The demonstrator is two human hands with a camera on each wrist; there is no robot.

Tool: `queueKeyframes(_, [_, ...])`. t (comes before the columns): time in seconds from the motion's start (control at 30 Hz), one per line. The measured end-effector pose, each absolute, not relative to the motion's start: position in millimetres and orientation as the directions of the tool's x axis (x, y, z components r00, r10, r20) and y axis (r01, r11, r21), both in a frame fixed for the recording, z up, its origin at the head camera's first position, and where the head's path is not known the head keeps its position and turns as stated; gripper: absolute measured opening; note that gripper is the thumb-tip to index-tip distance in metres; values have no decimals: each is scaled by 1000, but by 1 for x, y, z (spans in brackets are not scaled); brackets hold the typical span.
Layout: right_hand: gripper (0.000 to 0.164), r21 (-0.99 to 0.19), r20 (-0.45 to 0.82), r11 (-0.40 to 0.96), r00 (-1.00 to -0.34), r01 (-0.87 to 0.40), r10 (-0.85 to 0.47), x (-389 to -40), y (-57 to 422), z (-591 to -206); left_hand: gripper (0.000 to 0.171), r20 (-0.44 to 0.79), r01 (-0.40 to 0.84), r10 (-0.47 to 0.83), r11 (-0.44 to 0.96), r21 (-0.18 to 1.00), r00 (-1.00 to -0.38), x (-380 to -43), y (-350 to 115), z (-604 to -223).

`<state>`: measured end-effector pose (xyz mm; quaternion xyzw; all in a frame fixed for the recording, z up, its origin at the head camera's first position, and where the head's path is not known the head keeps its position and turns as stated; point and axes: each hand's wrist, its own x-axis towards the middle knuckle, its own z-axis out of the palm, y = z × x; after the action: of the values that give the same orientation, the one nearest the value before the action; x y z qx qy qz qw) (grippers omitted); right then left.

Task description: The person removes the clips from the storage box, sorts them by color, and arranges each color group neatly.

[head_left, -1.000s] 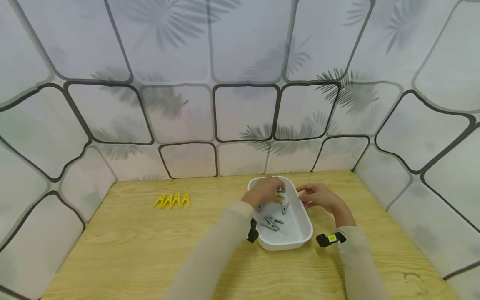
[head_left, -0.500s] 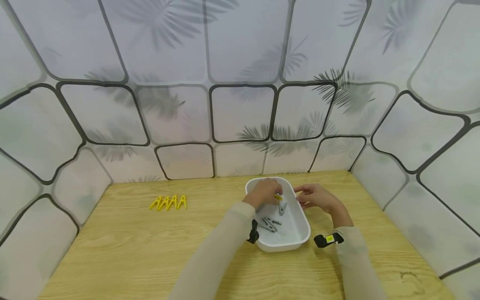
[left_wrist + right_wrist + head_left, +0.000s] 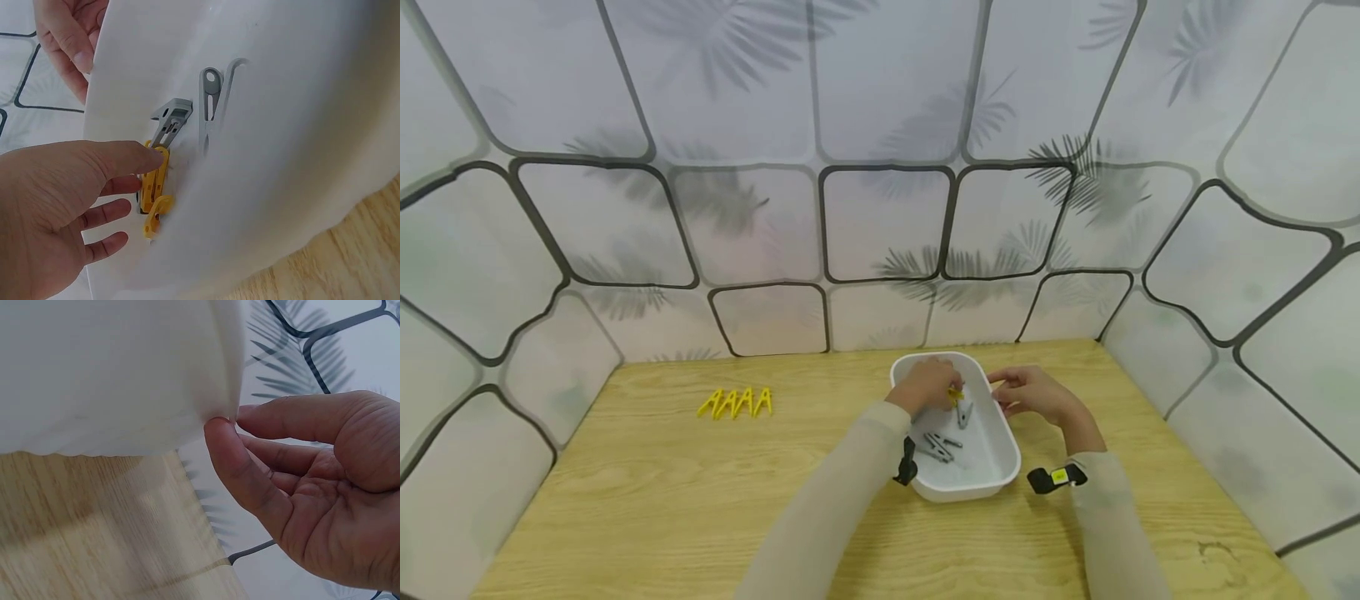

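A white bin (image 3: 973,467) holds grey clothespins (image 3: 942,447) and yellow ones. My left hand (image 3: 928,387) reaches down inside the bin's far half. In the left wrist view its thumb and forefinger pinch a yellow clothespin (image 3: 154,181), while the other fingers stay loosely bent. A second yellow clothespin (image 3: 157,214) lies against it, and a grey clothespin (image 3: 172,119) is just beyond the thumb tip. My right hand (image 3: 1037,392) is at the bin's right side, its thumb and forefinger pinching the edge of the wall (image 3: 212,381).
Several yellow clothespins (image 3: 737,403) stand in a row on the wooden table (image 3: 685,500), left of the bin. Patterned curtain-like walls (image 3: 880,225) enclose the table's back and sides. Both wrists wear black straps.
The left hand has shifted slightly within the bin, and the yellow clothespin at its fingers has turned a little. The right hand keeps its place at the bin's side.
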<state>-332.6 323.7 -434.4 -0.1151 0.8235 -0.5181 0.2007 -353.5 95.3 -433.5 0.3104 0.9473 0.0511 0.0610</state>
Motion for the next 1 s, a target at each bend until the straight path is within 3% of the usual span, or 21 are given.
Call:
queueKeyframes(0.3, [51, -902, -210, 431, -892, 19, -399, -332, 323, -434, 22, -111, 579, 595, 802, 147, -796, -352, 97, -425])
queueKeyframes(0.5, [51, -900, -210, 435, -892, 16, -400, -334, 324, -436, 27, -134, 555, 582, 809, 195, -802, -351, 97, -410])
queueKeyframes(0.67, [50, -899, -219, 436, -896, 32, -387, -335, 325, -437, 28, -145, 568, 585, 810, 148, -798, -350, 98, -401])
queueKeyframes(1.0, [51, -909, -203, 417, -887, 12, -415, -333, 325, -435, 23, -175, 551, 574, 818, 162, -800, -358, 106, -411])
